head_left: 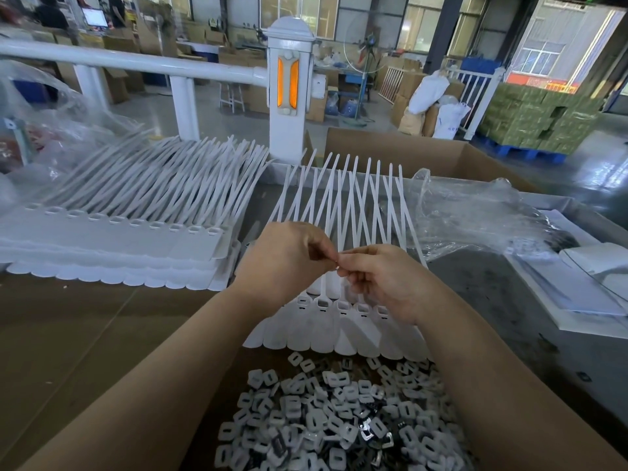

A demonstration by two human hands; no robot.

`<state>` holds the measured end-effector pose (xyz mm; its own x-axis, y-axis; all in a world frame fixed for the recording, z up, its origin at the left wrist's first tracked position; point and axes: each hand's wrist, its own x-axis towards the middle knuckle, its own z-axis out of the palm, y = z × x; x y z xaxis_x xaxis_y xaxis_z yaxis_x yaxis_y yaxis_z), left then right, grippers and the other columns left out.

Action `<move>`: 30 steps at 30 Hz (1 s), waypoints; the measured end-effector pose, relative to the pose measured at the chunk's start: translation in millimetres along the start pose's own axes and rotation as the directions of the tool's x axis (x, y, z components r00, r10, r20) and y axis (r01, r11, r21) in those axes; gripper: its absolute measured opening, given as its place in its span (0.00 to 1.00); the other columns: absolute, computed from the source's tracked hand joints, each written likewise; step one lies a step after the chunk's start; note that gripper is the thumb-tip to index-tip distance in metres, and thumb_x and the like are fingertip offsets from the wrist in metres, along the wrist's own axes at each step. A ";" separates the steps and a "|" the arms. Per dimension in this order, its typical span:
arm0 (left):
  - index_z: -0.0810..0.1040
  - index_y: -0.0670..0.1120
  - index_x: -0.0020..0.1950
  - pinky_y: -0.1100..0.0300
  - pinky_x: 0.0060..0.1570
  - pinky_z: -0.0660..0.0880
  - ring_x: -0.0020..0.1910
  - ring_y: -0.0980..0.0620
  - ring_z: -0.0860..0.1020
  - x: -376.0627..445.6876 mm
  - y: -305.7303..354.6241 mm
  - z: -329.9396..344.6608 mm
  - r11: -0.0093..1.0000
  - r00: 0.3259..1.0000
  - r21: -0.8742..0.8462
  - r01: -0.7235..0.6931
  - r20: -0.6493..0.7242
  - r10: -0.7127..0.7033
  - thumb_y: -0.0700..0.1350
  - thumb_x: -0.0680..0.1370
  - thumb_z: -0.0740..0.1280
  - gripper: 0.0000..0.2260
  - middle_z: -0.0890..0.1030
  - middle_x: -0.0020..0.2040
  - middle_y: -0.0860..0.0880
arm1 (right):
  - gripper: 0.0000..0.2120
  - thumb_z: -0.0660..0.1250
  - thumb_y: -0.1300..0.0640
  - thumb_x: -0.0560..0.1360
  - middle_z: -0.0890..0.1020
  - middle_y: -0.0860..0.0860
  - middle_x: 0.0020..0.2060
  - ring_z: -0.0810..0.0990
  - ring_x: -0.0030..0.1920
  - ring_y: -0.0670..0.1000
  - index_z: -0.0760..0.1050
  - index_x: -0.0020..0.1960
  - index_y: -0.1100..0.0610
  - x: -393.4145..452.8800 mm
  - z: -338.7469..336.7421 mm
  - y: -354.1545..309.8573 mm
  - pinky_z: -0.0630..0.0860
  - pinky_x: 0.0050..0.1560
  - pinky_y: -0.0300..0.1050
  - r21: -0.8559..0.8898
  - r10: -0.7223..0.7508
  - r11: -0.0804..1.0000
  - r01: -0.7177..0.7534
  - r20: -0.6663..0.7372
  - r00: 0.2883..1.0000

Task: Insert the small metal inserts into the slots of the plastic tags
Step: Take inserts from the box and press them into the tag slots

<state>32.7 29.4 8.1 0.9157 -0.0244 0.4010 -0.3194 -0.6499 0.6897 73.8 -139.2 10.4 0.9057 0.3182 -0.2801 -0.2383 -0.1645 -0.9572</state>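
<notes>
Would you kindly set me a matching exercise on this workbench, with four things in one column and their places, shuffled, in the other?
Things:
1. pile of inserts
2. stack of tags
3. strip of tags
4. cardboard box

Places:
A. directly under the hands
B. far side, right of the white post
C. nearest the camera, between the forearms
D. left of the hands

Pairs: 1-C, 2-D, 3-A, 4-B

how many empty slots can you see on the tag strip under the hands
5 show in a row on the tag strip, just below the left hand and right hand; the hands may hide more.
</notes>
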 end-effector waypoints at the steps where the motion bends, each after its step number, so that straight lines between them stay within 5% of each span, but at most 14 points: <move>1: 0.85 0.53 0.39 0.68 0.34 0.77 0.35 0.62 0.80 0.6 0.1 -0.1 1.000 1.000 -0.017 0.023 0.011 -0.022 0.42 0.72 0.77 0.06 0.82 0.35 0.58 | 0.02 0.70 0.64 0.77 0.81 0.51 0.32 0.73 0.28 0.46 0.80 0.49 0.62 -0.1 0.0 -0.1 0.69 0.24 0.37 -0.012 -0.004 1.000 0.004 -0.006 1.000; 8: 0.84 0.54 0.39 0.62 0.38 0.81 0.35 0.54 0.82 7.3 -1.5 -10.7 0.962 0.966 -0.138 0.234 0.142 -0.215 0.44 0.72 0.77 0.06 0.84 0.34 0.54 | 0.04 0.73 0.65 0.72 0.82 0.54 0.37 0.75 0.40 0.51 0.84 0.44 0.57 5.1 0.5 4.5 0.71 0.46 0.49 -0.115 -0.038 0.993 0.034 -0.034 0.999; 14: 0.84 0.49 0.41 0.70 0.29 0.74 0.29 0.58 0.80 5.5 -1.4 -11.3 0.921 0.920 -0.147 0.361 0.222 -0.325 0.44 0.73 0.76 0.03 0.84 0.33 0.50 | 0.04 0.75 0.60 0.72 0.83 0.51 0.38 0.75 0.39 0.50 0.86 0.41 0.52 6.8 -2.2 6.5 0.71 0.46 0.50 -0.178 -0.046 0.983 0.045 -0.004 0.999; 19: 0.83 0.38 0.46 0.66 0.30 0.77 0.31 0.53 0.82 7.0 2.9 -15.6 0.758 0.806 -0.299 0.580 0.348 -0.479 0.36 0.73 0.74 0.04 0.85 0.36 0.42 | 0.03 0.72 0.59 0.75 0.83 0.51 0.37 0.74 0.42 0.52 0.85 0.47 0.57 9.3 -1.7 6.4 0.72 0.45 0.47 -0.106 -0.041 0.994 0.040 -0.010 0.999; 26: 0.83 0.34 0.46 0.58 0.34 0.76 0.31 0.48 0.76 5.1 2.5 -5.2 0.786 0.760 -0.064 0.615 0.316 -0.568 0.37 0.71 0.74 0.07 0.82 0.35 0.40 | 0.06 0.69 0.57 0.78 0.83 0.50 0.38 0.73 0.42 0.53 0.84 0.48 0.57 9.6 -2.8 6.8 0.71 0.47 0.48 -0.123 -0.025 0.992 0.024 -0.004 1.000; 30: 0.85 0.40 0.46 0.51 0.51 0.81 0.43 0.46 0.82 3.2 1.5 2.4 0.808 0.770 0.017 0.589 0.290 -0.568 0.41 0.69 0.77 0.08 0.85 0.43 0.44 | 0.07 0.69 0.57 0.78 0.83 0.50 0.37 0.73 0.42 0.52 0.84 0.49 0.58 10.7 -3.3 8.1 0.69 0.48 0.49 -0.134 -0.031 0.990 0.030 -0.004 1.000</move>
<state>35.7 26.5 9.0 0.9574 0.1301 -0.2576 0.2858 -0.5523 0.7831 82.7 -140.2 -0.1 0.9138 0.3197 -0.2504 -0.1618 -0.2789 -0.9466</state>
